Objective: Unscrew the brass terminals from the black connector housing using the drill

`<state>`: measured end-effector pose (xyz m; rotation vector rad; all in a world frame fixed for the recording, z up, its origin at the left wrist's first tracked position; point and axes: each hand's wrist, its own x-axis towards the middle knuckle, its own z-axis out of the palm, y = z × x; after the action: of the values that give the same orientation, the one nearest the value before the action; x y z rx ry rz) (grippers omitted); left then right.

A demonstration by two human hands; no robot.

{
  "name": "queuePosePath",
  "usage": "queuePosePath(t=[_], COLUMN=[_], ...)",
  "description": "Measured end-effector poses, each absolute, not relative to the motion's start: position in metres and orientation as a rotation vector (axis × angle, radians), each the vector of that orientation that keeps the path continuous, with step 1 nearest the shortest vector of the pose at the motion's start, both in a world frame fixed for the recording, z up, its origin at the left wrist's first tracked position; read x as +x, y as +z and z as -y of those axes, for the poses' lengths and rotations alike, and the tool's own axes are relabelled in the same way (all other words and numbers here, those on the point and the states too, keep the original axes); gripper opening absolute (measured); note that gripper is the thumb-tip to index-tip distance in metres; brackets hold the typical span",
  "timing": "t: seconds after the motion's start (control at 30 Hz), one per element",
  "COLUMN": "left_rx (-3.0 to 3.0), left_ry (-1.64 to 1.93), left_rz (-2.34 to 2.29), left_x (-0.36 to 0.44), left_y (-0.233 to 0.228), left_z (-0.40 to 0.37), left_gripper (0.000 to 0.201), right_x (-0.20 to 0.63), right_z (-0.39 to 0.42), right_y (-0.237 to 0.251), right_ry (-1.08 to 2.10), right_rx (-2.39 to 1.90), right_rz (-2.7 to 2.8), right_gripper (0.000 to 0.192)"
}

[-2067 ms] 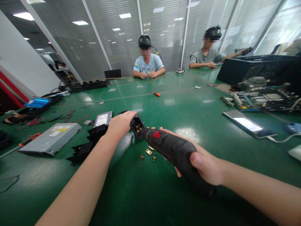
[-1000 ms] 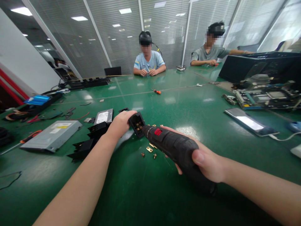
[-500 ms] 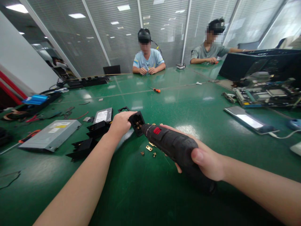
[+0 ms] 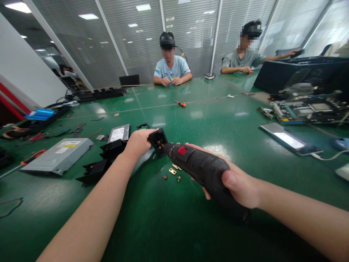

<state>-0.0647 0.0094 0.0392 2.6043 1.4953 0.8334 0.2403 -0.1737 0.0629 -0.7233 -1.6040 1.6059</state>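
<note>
We see the left hand [image 4: 139, 142] closed around a small black socket block [image 4: 157, 141], holding it just above the green bench [image 4: 169, 225] near the middle of the scene, its open face with brass contacts turned towards us. The right hand [image 4: 240, 189] is wrapped tight around the body of a black electric screwdriver [image 4: 203, 171] with a red switch, thumb laid along the top, and the tool's nose points far and left so that its tip meets the open face of the block; we cannot make out the bit itself. On the bench just below the tool lie a few small brass parts [image 4: 172, 171], some flat plates and some screws, close together and not touching either hand. To the left of the left hand sit several black plastic pieces [image 4: 95, 170], and just beyond them a hard drive [image 4: 119, 133] with a white label. Farther left lies a flat grey optical drive [image 4: 58, 154]. At the right, well apart from the hands, a phone [image 4: 290, 143] lies face up with a white cable running from it, and beyond it a circuit board [image 4: 308, 111] rests in front of a dark computer case [image 4: 294, 74]. An orange-handled screwdriver [image 4: 180, 104] lies alone far across the bench. Two other people sit at the far side, their hands resting on the bench.
</note>
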Motion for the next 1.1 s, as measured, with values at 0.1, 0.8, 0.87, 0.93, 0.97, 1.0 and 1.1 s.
queuePosePath(t=[0.1,0.8,0.87,0.93,0.97,1.0,1.1], left_rx=[2.626,2.543,2.548,2.555,2.558,2.561,2.572], left_ry=[0.879,0.942,0.954,0.960,0.962,0.960,0.940], left_rz=[-1.569,-1.694,-1.701,-1.704,-1.707,-1.714,-1.753], left_x=[-0.0632,-0.0551,-0.0550,-0.0550,-0.0550,-0.0551,-0.0550], left_y=[0.0350,0.0327,0.0322,0.0318,0.0315,0.0312,0.0303], left_z=[-0.0103,-0.0013,-0.0012,-0.0011,-0.0011,-0.0012,-0.0014], left_gripper=[0.041,0.036,0.037,0.037,0.037,0.037,0.037], right_x=[0.2396,0.2393,0.2391,0.2390,0.2390,0.2389,0.2391], right_z=[0.1741,0.1739,0.1737,0.1735,0.1735,0.1735,0.1738], right_y=[0.0638,0.0614,0.0613,0.0616,0.0619,0.0623,0.0637], right_ry=[1.598,1.612,1.606,1.598,1.592,1.583,1.563], right_rx=[-0.728,-0.740,-0.736,-0.732,-0.731,-0.732,-0.733], right_rz=[1.605,1.582,1.585,1.593,1.598,1.603,1.622], right_gripper=[0.122,0.123,0.122,0.121,0.122,0.122,0.123])
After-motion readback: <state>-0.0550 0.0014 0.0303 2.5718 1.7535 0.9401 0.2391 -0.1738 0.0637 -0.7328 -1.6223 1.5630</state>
